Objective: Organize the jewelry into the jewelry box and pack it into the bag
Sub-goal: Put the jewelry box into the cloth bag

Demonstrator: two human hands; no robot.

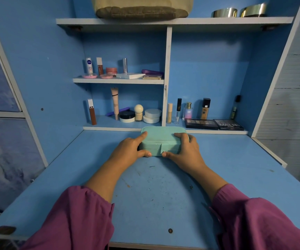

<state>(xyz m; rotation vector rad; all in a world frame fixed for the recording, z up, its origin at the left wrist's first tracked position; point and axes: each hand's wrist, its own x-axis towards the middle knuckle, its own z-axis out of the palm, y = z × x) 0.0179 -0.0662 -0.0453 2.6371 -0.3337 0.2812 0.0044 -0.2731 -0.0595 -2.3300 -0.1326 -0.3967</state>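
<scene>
A closed mint-green jewelry box (160, 137) sits at the back of the blue desk (145, 195), its clasp tab facing me. My left hand (130, 147) holds its left end, the index finger lying on the lid and the thumb at the front lower edge. My right hand (185, 150) grips the right end, fingers curled over the lid's corner and the thumb against the front by the clasp. A beige fabric bag (142, 8) stands on the top shelf, above and behind the box. No loose jewelry is visible.
Cosmetics fill the shelves behind the box: tubes, jars and a sponge (138, 112) at left, bottles and two dark eyeshadow palettes (214, 124) at right. Two metal bangles (237, 12) lie on the top shelf. Blue side panels bound the desk.
</scene>
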